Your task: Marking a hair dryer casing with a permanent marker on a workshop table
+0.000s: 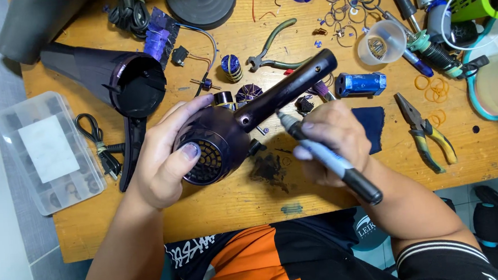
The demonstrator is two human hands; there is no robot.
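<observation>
Here the left hand (164, 156) grips a hair dryer body (243, 129), the right hand (334, 141) a screwdriver (329, 158).

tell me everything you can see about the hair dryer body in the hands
The hair dryer body is dark purple, glossy plastic, with a round grille end facing the camera and a straight handle angled up to the right. The left hand cups its barrel, thumb on the grille. The right hand holds a screwdriver with its tip at the handle's base.

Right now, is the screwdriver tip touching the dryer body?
Touching. The head view shows the screwdriver in the right hand, its tip meeting the dryer body at the handle joint, no gap visible.
</observation>
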